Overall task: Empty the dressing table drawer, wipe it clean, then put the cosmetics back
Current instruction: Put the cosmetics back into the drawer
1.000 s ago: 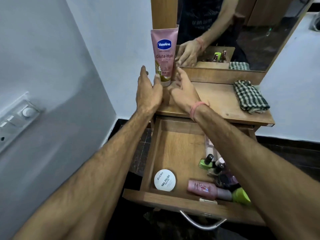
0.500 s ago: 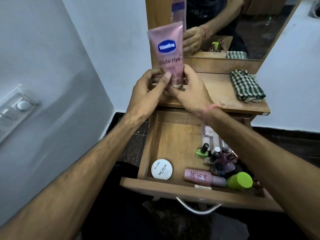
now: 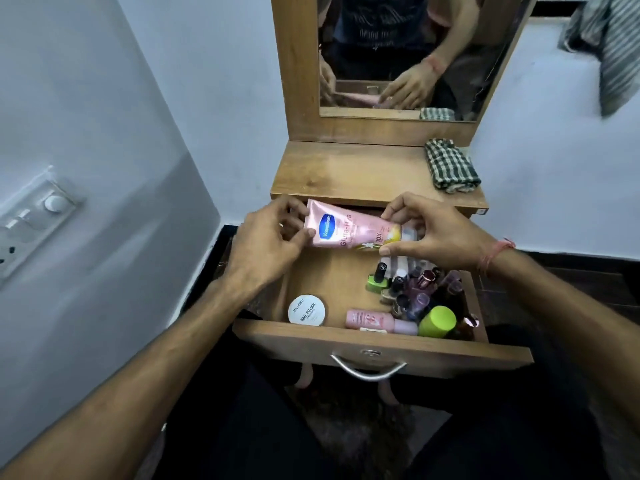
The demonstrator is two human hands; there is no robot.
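Head view: at the far left of the frame we see a white switch plate (image 3: 33, 216) with a round dial fixed to the pale wall. Moving right, our left hand (image 3: 266, 240) comes in from the lower left, forearm stretched diagonally, its thumb and curled fingers pinching the flat crimped end of the pink lotion tube (image 3: 349, 228). The tube lies nearly level, in the middle of the frame, above the back of the open drawer (image 3: 346, 341) and just below the front edge of the wooden surface (image 3: 349, 171). It is glossy soft plastic with a blue oval logo. Beneath it, in the drawer's lower left, lies a round white nail polish remover tub (image 3: 307, 309). Right of that lies a slim pink bottle (image 3: 377, 320) on its side against the drawer front, touching a lime-green cap (image 3: 437, 321). Behind these crowd small nail polish bottles (image 3: 401, 285), dark-capped and glassy, packed in the drawer's right half. Our right hand (image 3: 436, 233), a pink thread at the wrist, grips the tube's cap end between thumb and fingers. A curved metal handle (image 3: 369, 370) hangs on the wood-grain drawer front. In the upper middle the mirror (image 3: 398, 53) reflects both hands. A folded green checked cloth (image 3: 450, 166) rests at the surface's right edge.
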